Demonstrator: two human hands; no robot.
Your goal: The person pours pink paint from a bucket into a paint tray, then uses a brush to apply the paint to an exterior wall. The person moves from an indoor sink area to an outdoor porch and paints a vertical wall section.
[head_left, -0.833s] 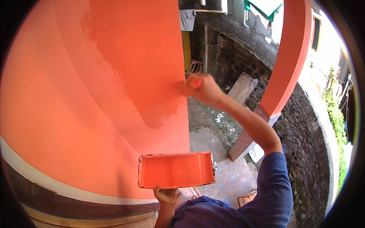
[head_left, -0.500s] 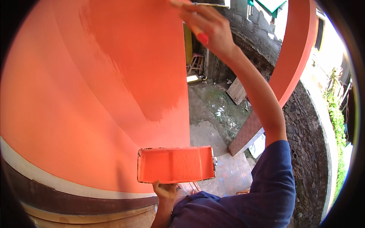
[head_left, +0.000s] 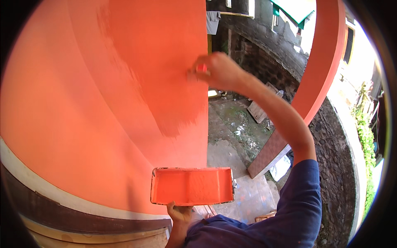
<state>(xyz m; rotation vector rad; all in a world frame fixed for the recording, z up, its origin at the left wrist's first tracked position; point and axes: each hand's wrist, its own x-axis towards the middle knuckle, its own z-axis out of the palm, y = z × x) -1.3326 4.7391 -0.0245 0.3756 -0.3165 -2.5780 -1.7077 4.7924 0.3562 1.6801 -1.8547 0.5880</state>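
An orange-painted wall point(head_left: 157, 62) fills the left; a deeper, fresh-looking patch with ragged brush-stroke edges covers its upper right part. At the wall's right edge my right hand point(head_left: 221, 72) is closed around a paintbrush point(head_left: 202, 68), whose red handle end shows between the fingers. Motion blurs the brush head, which lies against or very close to the wall. Below, my left hand point(head_left: 180, 211) grips the near side of a rectangular paint tray point(head_left: 192, 186), thumb over the rim and other fingers hidden underneath. Orange paint coats the tray's inside.
An orange pillar point(head_left: 318, 70) curves down the right side, beside a rough stone wall point(head_left: 331, 136). Beyond the wall's edge, a wooden board point(head_left: 258, 110) lies on the ground. A grey cloth point(head_left: 213, 21) hangs farther up. White and dark bands point(head_left: 62, 202) run along the wall's base.
My right hand has come down along the wall's right edge with the paintbrush. The tray in my left hand sits slightly lower in view, and the whole scene has shifted a little.
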